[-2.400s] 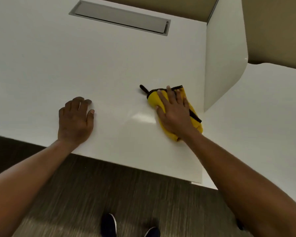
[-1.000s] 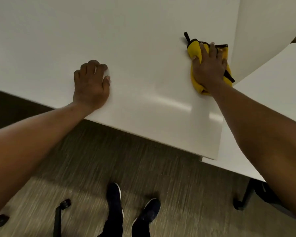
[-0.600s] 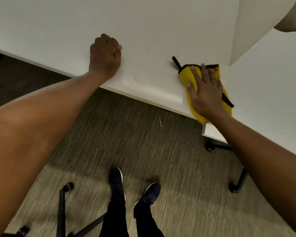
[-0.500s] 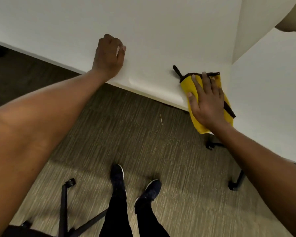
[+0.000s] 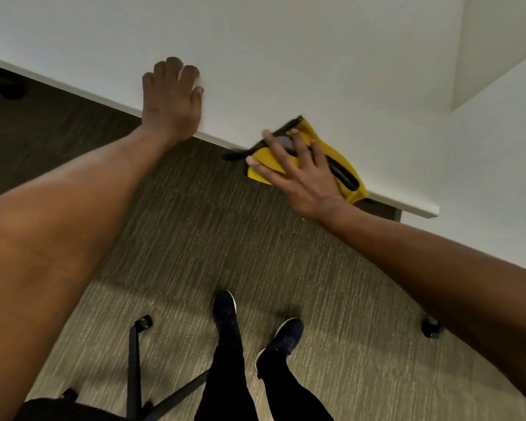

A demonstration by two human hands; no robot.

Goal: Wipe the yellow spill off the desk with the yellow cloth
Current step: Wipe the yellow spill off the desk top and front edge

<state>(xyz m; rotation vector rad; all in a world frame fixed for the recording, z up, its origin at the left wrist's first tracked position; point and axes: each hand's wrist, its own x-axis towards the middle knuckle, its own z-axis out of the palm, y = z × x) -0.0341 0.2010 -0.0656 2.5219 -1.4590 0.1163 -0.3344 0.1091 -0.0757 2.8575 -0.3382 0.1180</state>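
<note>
Much of the yellow cloth (image 5: 331, 147) is hidden under the right hand (image 5: 298, 174), and what lies beneath it cannot be seen. The cloth is seen to be bright yellow with a black edge. It is laid at the near edge of the white desk (image 5: 286, 56), with part of it hanging over. It is pressed down by spread, straight fingers. The left hand (image 5: 170, 98) is laid flat on the desk nearby, with nothing held.

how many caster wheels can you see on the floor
2: one wheel at the tip of the black chair leg lower left, a second wheel at the right beside the right forearm. More may be hidden behind the arms.
</note>
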